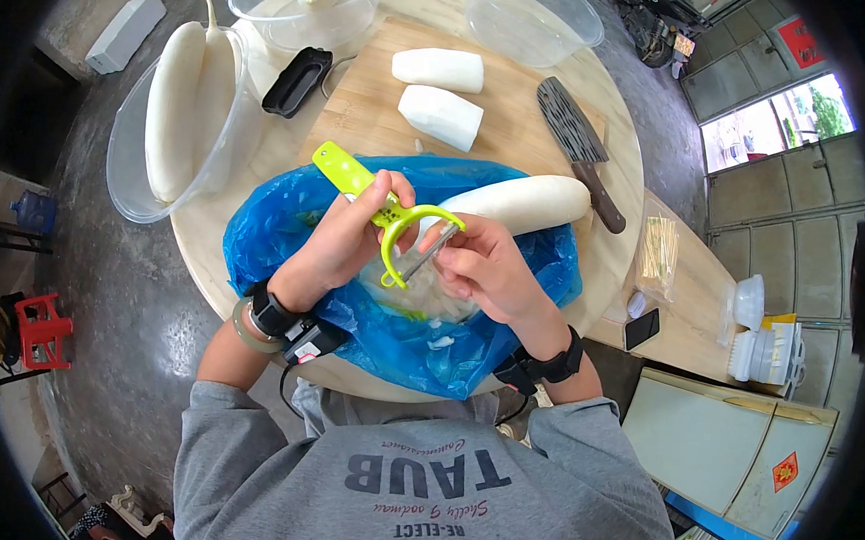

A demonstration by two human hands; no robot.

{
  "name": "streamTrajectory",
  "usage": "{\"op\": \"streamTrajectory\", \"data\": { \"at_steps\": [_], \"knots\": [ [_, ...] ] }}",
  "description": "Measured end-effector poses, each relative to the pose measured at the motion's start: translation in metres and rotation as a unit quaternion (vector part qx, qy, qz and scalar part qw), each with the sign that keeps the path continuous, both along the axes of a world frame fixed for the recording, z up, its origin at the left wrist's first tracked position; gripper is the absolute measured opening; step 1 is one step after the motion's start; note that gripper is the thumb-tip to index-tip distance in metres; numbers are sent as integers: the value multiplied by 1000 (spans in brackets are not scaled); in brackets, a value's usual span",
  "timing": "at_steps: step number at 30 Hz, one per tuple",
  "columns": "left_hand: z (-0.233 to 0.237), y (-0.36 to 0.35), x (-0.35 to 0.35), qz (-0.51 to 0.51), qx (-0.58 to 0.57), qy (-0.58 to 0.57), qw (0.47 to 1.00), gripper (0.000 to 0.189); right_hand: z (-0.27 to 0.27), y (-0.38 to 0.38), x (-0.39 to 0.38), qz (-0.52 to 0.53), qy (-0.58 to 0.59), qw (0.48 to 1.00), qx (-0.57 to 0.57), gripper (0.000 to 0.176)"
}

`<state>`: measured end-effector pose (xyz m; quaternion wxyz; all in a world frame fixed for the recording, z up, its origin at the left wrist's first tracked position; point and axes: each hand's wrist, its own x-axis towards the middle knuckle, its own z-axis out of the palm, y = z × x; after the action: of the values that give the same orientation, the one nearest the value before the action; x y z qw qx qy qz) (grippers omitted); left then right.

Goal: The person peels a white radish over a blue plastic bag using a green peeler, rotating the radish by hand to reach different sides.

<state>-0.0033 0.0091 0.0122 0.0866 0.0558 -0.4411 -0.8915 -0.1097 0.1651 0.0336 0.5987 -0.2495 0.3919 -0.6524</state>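
Observation:
My left hand is closed around the handle of a lime-green peeler, whose curved frame and metal blade point toward my right hand. The fingers of my right hand are pinched together at the blade; any scrap between them is too small to see. Just beyond that hand lies a whole white radish, resting across the edge of a blue plastic bag. Pale peelings lie inside the bag, beneath both hands.
A wooden cutting board carries two cut radish pieces and a dark-bladed knife. Clear tubs stand at the back; the left tub holds long radishes. A black tray sits beside the board. At right are skewers and a phone.

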Motion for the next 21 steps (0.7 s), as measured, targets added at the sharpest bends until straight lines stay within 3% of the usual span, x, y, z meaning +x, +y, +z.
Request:
{"op": "streamTrajectory", "data": {
  "at_steps": [5,8,11,20,21],
  "knots": [
    [-1,-3,0,-20,35,17,999,40,1,1,0,3,165,986,11,15],
    [-1,-6,0,-18,30,17,999,41,5,2,-4,54,177,983,19,18],
    [0,-4,0,-20,22,30,999,40,3,1,2,-22,176,984,2,19],
    [-3,-3,0,-8,-17,26,999,41,-2,4,0,8,32,999,9,17],
    [-3,-3,0,-10,-10,29,999,41,-2,3,1,-13,75,997,9,17]
  ]
}}
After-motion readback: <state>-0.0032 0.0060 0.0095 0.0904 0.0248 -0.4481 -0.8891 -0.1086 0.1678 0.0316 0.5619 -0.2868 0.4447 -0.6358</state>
